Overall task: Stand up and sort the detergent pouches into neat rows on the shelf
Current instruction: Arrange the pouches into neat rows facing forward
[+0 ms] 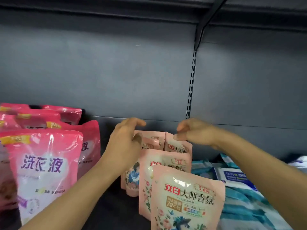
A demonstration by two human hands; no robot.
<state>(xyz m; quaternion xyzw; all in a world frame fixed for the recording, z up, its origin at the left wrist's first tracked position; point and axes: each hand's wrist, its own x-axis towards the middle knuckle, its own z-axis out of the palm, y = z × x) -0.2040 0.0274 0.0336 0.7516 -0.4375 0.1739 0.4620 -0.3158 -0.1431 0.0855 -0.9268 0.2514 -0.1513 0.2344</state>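
Note:
Several pale pink detergent pouches stand upright on the dark shelf (109, 201), one behind another; the front pouch (187, 200) is nearest me. My left hand (126, 143) curls over the top of a rear pouch (150, 141) on the left, thumb against it. My right hand (191, 131) pinches the top corner of the rear right pouch (177, 145). The lower parts of the rear pouches are hidden by those in front.
Bright pink detergent pouches (44, 165) stand in rows at the left. Blue and white packs (237, 178) lie flat at the right. The grey back panel (116, 72) and a slotted upright (191, 87) rise behind. Another shelf hangs overhead.

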